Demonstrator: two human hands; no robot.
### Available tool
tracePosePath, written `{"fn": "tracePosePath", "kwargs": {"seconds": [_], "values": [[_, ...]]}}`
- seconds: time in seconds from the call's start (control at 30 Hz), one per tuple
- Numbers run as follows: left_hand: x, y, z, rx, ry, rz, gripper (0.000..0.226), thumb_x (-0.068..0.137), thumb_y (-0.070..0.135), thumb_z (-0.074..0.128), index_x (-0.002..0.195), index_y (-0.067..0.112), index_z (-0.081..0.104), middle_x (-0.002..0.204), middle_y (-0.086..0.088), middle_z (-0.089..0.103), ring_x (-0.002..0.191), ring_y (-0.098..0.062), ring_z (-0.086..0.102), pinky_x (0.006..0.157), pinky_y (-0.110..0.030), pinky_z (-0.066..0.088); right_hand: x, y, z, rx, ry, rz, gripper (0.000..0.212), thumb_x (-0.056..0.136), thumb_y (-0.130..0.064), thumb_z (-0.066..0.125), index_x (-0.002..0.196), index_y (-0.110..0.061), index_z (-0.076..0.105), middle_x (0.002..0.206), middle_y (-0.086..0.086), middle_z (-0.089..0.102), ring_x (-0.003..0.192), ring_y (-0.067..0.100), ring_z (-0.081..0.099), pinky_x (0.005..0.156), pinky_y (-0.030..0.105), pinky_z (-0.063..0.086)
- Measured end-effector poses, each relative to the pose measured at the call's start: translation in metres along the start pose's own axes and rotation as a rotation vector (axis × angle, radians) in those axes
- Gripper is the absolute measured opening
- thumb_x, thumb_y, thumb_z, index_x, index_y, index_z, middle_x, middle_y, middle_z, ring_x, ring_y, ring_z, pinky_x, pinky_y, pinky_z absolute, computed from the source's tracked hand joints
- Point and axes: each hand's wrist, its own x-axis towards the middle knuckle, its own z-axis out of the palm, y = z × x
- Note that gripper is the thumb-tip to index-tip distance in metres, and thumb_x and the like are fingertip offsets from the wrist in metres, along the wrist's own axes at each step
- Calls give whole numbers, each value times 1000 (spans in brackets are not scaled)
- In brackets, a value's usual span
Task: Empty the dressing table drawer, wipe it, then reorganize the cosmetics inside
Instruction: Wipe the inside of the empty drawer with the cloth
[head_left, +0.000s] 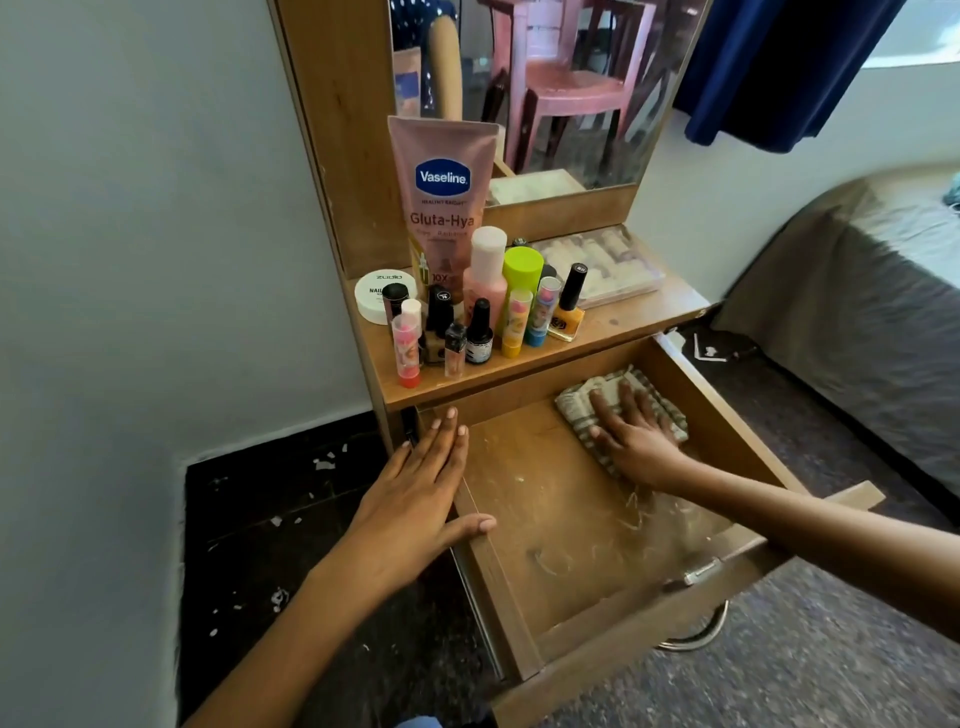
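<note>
We are in a bedroom at home. We stand before a wooden dressing table with a mirror (571, 78), its counter (623, 317) crowded with cosmetics such as a Vaseline lotion tube (444, 202) and nail polish bottles (569, 304). A bed (857, 291) with a grey cover lies to the right, beside a dark blue curtain (779, 67). The mirror reflects a pink plastic chair (566, 73).

Pale wall (130, 234), dark speckled floor (291, 545), blue curtain (789, 67) (daylit window beside), grey-covered bed (857, 291).
</note>
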Motion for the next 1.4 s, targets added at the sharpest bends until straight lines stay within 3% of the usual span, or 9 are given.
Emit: {"fn": "tracePosePath", "kwargs": {"seconds": [0.13, 0.33, 0.53, 0.67, 0.83, 1.03, 1.13, 1.23, 1.4], "values": [[0, 0, 2, -4, 8, -2, 94, 77, 72, 15, 140, 20, -31, 143, 3, -44, 135, -10, -33, 111, -28, -14, -5, -45, 18, 81, 3, -51, 59, 101, -48, 22, 151, -35, -9, 155, 6, -31, 141, 28, -31, 111, 50, -19], [-1, 0, 1, 13, 44, 1, 91, 75, 73, 11, 139, 22, -30, 144, 4, -41, 136, -9, -31, 111, -29, -14, -35, -102, 51, -114, -63, -386, 63, 101, -42, 29, 150, -33, -9, 155, 5, -30, 133, 23, -36, 113, 49, -16], [0, 0, 4, 1, 51, 18, 94, 72, 79, 3, 141, 22, -29, 146, 4, -40, 137, -9, -30, 112, -29, -14, -25, -39, 16, -435, -28, -706, 57, 92, -59, 4, 144, -46, -13, 157, -4, -23, 143, 19, -26, 115, 38, -16], [-1, 0, 0, -12, 41, 9, 90, 81, 70, 17, 142, 22, -27, 147, 3, -40, 137, -9, -30, 116, -32, -10, -23, -31, 16, -266, -46, -487, 54, 99, -50, 20, 142, -48, -12, 153, -5, -29, 142, 19, -27, 119, 44, -10], [-1, 1, -2, 17, 30, -2, 87, 89, 66, 26, 144, 20, -25, 147, 2, -38, 137, -10, -28, 114, -32, -10, -28, -100, 39, 27, -63, -188, 64, 101, -31, 37, 150, -37, -4, 156, 3, -28, 143, 29, -27, 115, 50, -11], [-3, 1, -1, 10, 13, -2, 88, 84, 70, 18, 143, 21, -26, 145, 3, -41, 136, -9, -31, 116, -33, -9, -42, -118, 39, -116, -129, -359, 73, 97, -43, 44, 151, -34, -5, 158, 4, -22, 145, 34, -19, 119, 51, 4], [-1, -2, 4, 13, 28, 17, 93, 70, 79, -4, 139, 22, -32, 139, 5, -48, 136, -10, -33, 113, -31, -13, -44, -99, 32, -376, -6, -545, 61, 99, -47, 32, 150, -39, 0, 161, 1, -11, 147, 35, -1, 116, 52, 18], [-1, -3, 6, -10, 27, 18, 97, 60, 80, -11, 132, 23, -40, 133, 8, -53, 132, -8, -37, 109, -28, -16, -42, -78, 27, -508, 3, -653, 56, 97, -52, 20, 149, -42, 1, 162, 0, -6, 147, 33, 3, 117, 53, 15], [0, -4, 5, -13, 25, 22, 92, 60, 81, -11, 125, 26, -45, 130, 10, -56, 123, -6, -47, 106, -28, -17, -36, -33, 9, -500, 22, -452, 58, 98, -55, 24, 149, -44, -3, 162, 1, -5, 147, 32, 3, 118, 49, 10]]}}
